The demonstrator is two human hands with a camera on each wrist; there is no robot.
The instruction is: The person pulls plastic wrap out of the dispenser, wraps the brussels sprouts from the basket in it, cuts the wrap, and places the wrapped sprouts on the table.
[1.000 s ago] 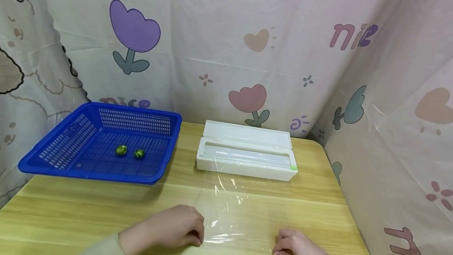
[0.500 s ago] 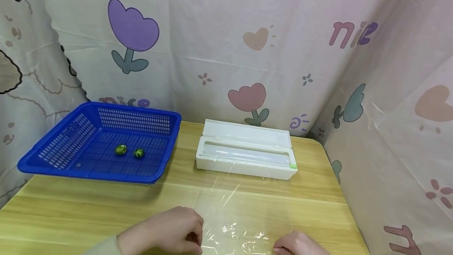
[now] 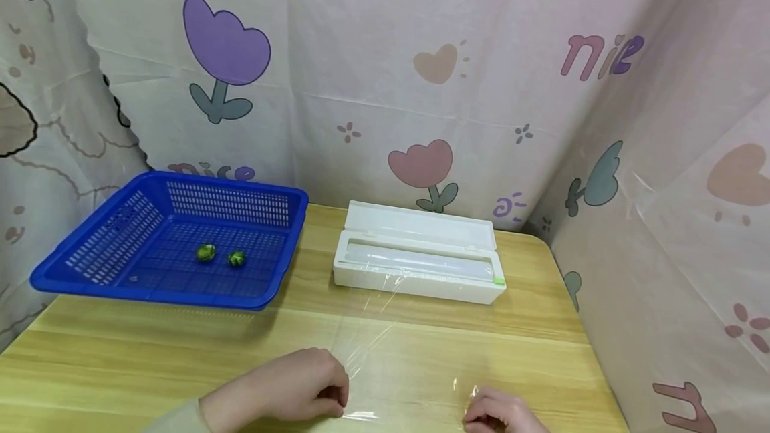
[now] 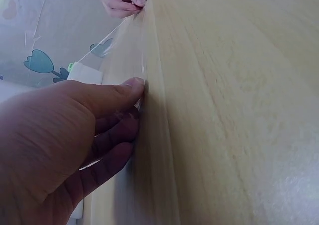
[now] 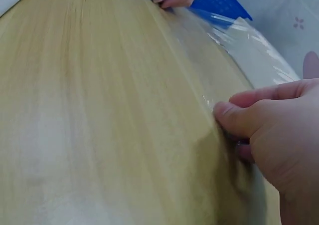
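Observation:
A clear sheet of plastic wrap [image 3: 397,359] stretches from the white wrap dispenser box [image 3: 415,289] toward the front of the table. My left hand [image 3: 303,386] pinches its near left corner between thumb and fingers, and my right hand [image 3: 502,411] pinches the near right corner. In the left wrist view the thumb of the left hand [image 4: 75,135] presses against the curled fingers at the film's edge. The right wrist view has the right hand [image 5: 274,130] gripping the film close above the table. The box's lid stands open, with a roll inside.
A blue plastic basket [image 3: 283,272] stands at the back left, holding two small green round vegetables [image 3: 206,252] [image 3: 236,258] that look like Brussels sprouts. A printed curtain [image 3: 361,52] hangs behind and along both sides of the wooden table [image 3: 150,366].
Creases and glints on the plastic wrap have shifted, and it looks smoother between the hands. Both hands keep their pinch and have barely moved.

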